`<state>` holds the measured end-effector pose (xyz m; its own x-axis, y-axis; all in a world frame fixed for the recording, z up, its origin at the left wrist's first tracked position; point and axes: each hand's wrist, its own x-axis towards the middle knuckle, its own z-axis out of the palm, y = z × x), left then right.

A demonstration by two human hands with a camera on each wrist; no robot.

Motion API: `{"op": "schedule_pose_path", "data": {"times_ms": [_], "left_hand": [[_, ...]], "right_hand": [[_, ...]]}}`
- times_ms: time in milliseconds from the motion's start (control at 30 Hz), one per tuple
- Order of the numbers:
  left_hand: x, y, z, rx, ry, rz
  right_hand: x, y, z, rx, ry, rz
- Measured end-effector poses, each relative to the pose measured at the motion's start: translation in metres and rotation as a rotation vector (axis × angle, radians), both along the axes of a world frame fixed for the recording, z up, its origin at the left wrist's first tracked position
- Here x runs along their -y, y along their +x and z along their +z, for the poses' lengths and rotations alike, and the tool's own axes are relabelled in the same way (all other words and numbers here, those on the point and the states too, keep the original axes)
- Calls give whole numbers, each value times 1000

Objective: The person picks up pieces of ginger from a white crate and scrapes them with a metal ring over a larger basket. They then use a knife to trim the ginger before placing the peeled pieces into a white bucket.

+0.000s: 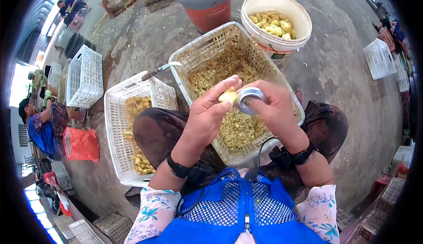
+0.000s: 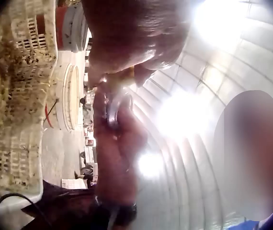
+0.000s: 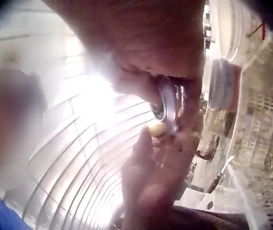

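A small piece of ginger (image 1: 228,96) sits at the middle of the frame in the head view, pinched between the thumb and fingers of the left hand (image 1: 207,105). What shows of it is pale yellow, almost cream where the light strikes, with a rounded, slightly lumpy outline; the rest is hidden by the fingers. In the right wrist view it appears as a smooth yellow nub beside the metal, while glare and shadow blur it in the left wrist view.

Just right of it, the right hand (image 1: 280,105) has its fingers curled round a ring-shaped metal tool (image 1: 245,105), silvery and shiny, with an open round mouth. Whether its edge touches the ginger cannot be told.

Below both hands is a basket (image 1: 278,74) of damp-looking, yellow-brown scraps. A white bucket (image 1: 282,46) at the upper right holds smooth, bright yellow pieces; a white crate (image 1: 112,129) at the left holds duller, browner ones. A dark-handled knife (image 1: 159,69) with a curved blade spans the gap between crate and basket.
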<state>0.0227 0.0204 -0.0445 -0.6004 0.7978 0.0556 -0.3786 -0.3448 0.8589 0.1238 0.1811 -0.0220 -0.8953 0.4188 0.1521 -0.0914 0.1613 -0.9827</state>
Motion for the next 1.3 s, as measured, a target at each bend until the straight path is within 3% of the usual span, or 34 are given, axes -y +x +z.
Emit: {"op": "schedule_pose_path", "data": {"times_ms": [100, 200, 300, 400, 500, 600, 700, 733, 833, 933, 1033, 1133, 1233, 1300], "left_hand": [[1, 4, -1, 67, -68, 11], [2, 4, 4, -120, -311, 54], [5, 3, 8, -248, -366, 23], [10, -6, 11, 56, -248, -57], [13, -6, 12, 61, -286, -44], [9, 1, 10, -122, -386, 34], [12, -3, 9, -378, -432, -67], [11, 0, 16, -265, -437, -55], [15, -5, 11, 36, -367, -129], [14, -2, 16, 17, -401, -57], [11, -2, 11, -445, -491, -17], [10, 1, 2, -670, -438, 54], [12, -1, 13, -550, -488, -15], [14, -1, 13, -272, -468, -50]], "right_hand": [[-1, -3, -1, -115, 108, -53], [1, 2, 3, -57, 264, -43], [-2, 3, -4, -66, 240, 25], [-26, 7, -1, 155, 100, 46], [-17, 5, 8, 6, -19, -5], [-11, 0, 1, -98, 112, 3], [-13, 2, 0, 10, 137, 69], [-22, 4, -3, 141, 252, 60], [-24, 4, 6, 118, 153, -13], [-25, 5, 12, 96, 56, 16], [-15, 1, 5, -4, 108, 84], [-10, 0, -5, 13, 150, 108], [-17, 0, -7, 130, 236, 85], [-20, 1, -3, 125, 249, 31]]}}
